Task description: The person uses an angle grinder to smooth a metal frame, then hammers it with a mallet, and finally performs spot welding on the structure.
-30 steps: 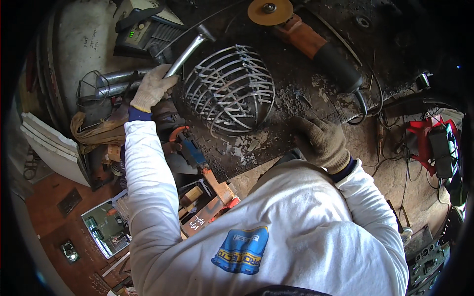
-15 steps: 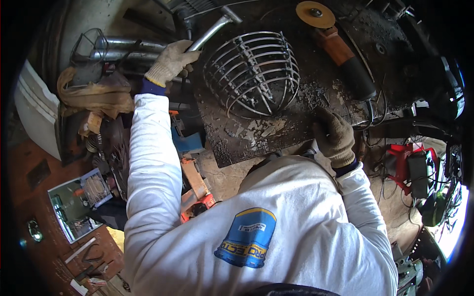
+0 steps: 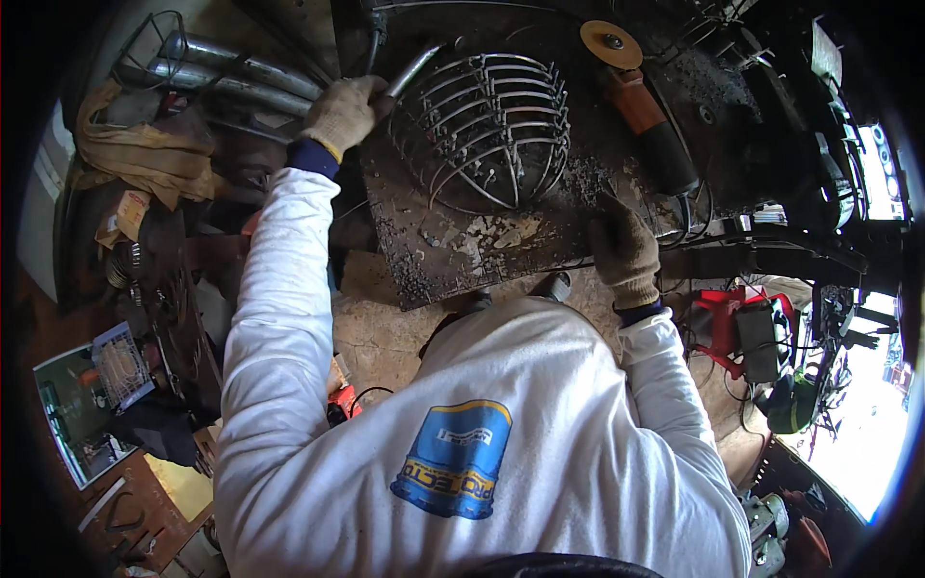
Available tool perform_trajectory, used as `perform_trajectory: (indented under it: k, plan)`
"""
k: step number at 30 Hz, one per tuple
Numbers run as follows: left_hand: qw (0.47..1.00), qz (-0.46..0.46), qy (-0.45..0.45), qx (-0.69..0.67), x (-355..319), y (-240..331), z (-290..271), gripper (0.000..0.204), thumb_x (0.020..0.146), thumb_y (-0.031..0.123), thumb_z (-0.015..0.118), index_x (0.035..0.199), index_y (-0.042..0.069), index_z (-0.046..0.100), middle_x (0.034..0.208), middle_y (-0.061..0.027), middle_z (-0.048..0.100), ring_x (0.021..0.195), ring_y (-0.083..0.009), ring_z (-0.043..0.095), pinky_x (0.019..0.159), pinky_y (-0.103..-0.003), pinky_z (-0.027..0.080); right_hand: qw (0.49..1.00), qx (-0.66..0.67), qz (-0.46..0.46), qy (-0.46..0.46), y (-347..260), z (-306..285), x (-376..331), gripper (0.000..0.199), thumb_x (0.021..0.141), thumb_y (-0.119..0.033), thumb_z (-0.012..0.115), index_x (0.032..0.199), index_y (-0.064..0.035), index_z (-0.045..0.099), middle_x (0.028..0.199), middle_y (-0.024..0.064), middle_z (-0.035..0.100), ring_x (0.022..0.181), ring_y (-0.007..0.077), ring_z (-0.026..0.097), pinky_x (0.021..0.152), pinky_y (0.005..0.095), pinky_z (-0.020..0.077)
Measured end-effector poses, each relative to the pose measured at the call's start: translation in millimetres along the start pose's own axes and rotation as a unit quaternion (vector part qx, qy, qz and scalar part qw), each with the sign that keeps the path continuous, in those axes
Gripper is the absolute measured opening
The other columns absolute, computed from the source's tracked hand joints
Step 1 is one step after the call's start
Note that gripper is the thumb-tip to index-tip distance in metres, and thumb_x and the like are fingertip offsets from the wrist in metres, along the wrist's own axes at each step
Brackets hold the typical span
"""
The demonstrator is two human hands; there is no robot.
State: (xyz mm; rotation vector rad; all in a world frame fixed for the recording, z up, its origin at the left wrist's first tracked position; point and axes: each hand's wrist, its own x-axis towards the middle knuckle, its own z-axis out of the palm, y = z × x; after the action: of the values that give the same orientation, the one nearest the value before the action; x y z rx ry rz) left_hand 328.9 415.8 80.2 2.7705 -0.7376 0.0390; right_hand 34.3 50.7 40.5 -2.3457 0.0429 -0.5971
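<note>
My left hand [image 3: 344, 116], in a knitted beige glove, is closed around the handle of a metal hammer [image 3: 414, 70]. The hammer slants up and right, its dark far end close to the top of a rounded cage of bent metal rods [image 3: 496, 125]. That cage rests on a dark, scuffed metal table [image 3: 424, 255]. At the table's near edge, right of the cage, my right hand [image 3: 626, 246] wears a similar glove. Its fingers look loosely apart in shadow, with nothing visible in them.
An angle grinder [image 3: 660, 144] with a yellowish disc lies right of the cage, its cable trailing. Metal cylinders [image 3: 246, 79] and a brown cloth [image 3: 145, 149] are at the left. A red stand [image 3: 718, 328] is on the floor at right. Dark grit is scattered over the table.
The whole view has shifted slightly. The hammer has tilted, and its head no longer shows plainly beyond the handle. My right hand stays by the table's near edge.
</note>
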Motion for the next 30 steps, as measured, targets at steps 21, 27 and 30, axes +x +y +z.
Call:
perform_trajectory:
  k: [21, 27, 30]
  plan:
    - [0.985, 0.094, 0.022, 0.145, -157, 118, 48, 0.022, 0.102, 0.029, 0.057, 0.101, 0.009, 0.067, 0.096, -0.0074, 0.069, 0.085, -0.0274, 0.07, 0.066, -0.04, 0.057, 0.994, -0.013, 0.095, -0.043, 10, 7, -10, 0.038, 0.093, -0.017, 0.07, 0.128, -0.0044, 0.066, 0.112, 0.0164, 0.074, 0.104, 0.0318, 0.071, 0.091, 0.0391, 0.0561]
    - [0.973, 0.026, -0.155, 0.169, -135, 141, 19, 0.027, 0.098, 0.021, 0.057, 0.113, 0.001, 0.066, 0.098, -0.0073, 0.061, 0.093, -0.0228, 0.063, 0.075, -0.037, 0.054, 0.994, -0.058, 0.079, -0.042, -3, 6, -3, 0.038, 0.093, -0.018, 0.07, 0.128, -0.004, 0.066, 0.111, 0.0168, 0.074, 0.104, 0.0313, 0.072, 0.091, 0.0392, 0.0561]
    - [0.971, -0.01, -0.206, 0.124, -132, 136, 17, 0.026, 0.097, 0.023, 0.057, 0.112, 0.004, 0.067, 0.096, -0.0072, 0.06, 0.094, -0.0233, 0.063, 0.073, -0.039, 0.053, 0.994, -0.059, 0.076, -0.042, -10, 6, 3, 0.038, 0.093, -0.02, 0.071, 0.127, -0.0044, 0.067, 0.111, 0.0168, 0.074, 0.103, 0.0311, 0.072, 0.09, 0.0392, 0.0563]
